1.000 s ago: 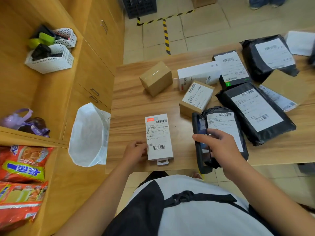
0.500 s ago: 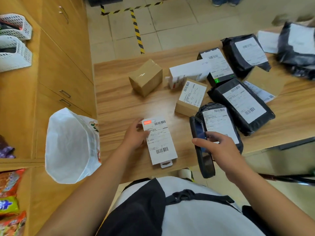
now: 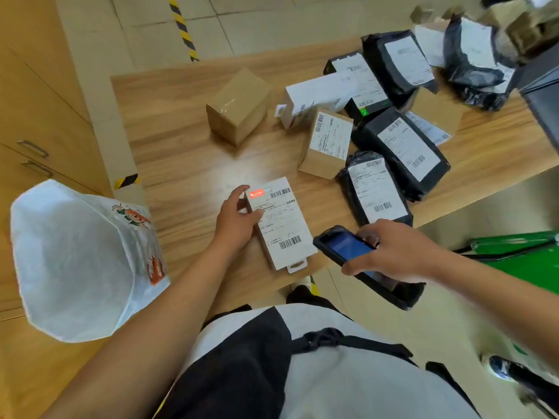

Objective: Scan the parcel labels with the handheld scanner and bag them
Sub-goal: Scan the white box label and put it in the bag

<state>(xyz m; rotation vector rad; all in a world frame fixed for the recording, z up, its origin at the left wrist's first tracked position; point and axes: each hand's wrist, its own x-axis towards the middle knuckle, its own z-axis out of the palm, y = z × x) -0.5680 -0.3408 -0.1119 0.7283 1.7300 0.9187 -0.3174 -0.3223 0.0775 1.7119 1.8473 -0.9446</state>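
Observation:
A flat white parcel [image 3: 281, 225] with a barcode label lies near the front edge of the wooden table [image 3: 181, 152]. My left hand [image 3: 236, 219] grips its left long edge, thumb on the label. My right hand [image 3: 393, 252] holds the black handheld scanner [image 3: 348, 247], its screen lit blue, just right of the parcel's lower end and off the table edge. A white bag [image 3: 75, 261] stands open to the left of the table.
Several other parcels lie on the table: a plain cardboard box [image 3: 239, 107], a labelled small box [image 3: 326, 143], a white long box [image 3: 314, 98] and black mailers [image 3: 399, 152] to the right. Wooden cabinets [image 3: 39, 122] stand left, a green object [image 3: 520, 255] right.
My right hand has swung the scanner up so that it points at the white parcel. My left hand has tightened on the parcel's left edge. The view has shifted right.

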